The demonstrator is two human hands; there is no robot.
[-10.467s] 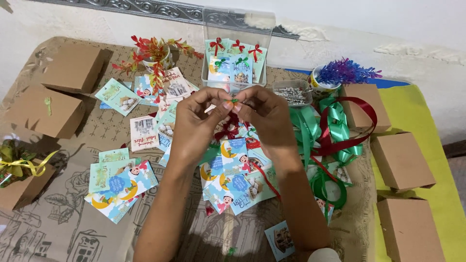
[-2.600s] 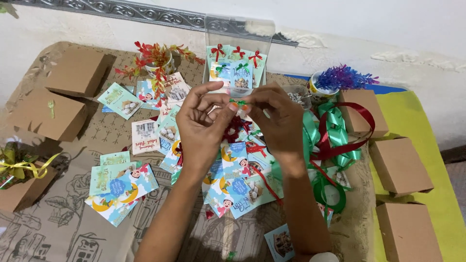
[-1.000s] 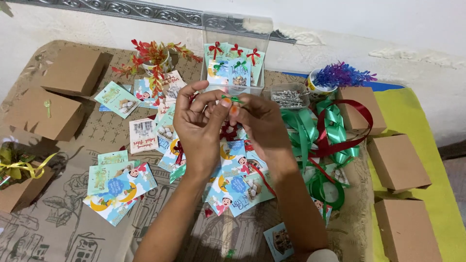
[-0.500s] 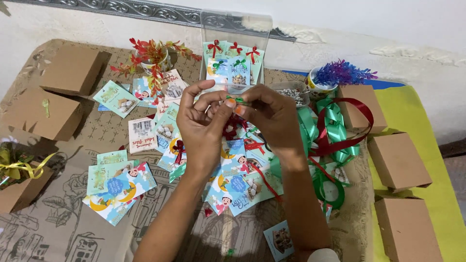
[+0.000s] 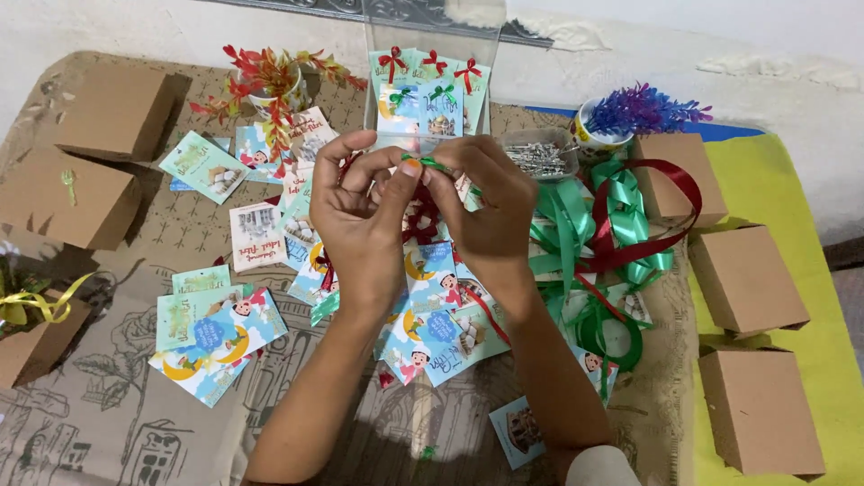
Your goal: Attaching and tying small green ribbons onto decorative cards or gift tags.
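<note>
My left hand (image 5: 360, 220): thumb and first finger pinched shut on one end of the small green ribbon piece (image 5: 426, 163), held up over the middle of the table.
My right hand (image 5: 490, 211): fingertips pressed together on the other end of the same ribbon.
How I do it well: I think I should keep both pinches tight and close together, pull gently, and keep the loop flat so it does not slip.
Under my hands: colourful paper gift cards (image 5: 432, 328) in a pile.
Near the right edge: loose shiny green and red ribbons (image 5: 598, 234) and plain brown cardboard boxes (image 5: 747, 279).
Hard to see: most of the ribbon is hidden by my fingers, so I cannot tell if it is a knot or a bow.
Cut off: a box at the left edge with a yellow ribbon (image 5: 36, 306).
</note>
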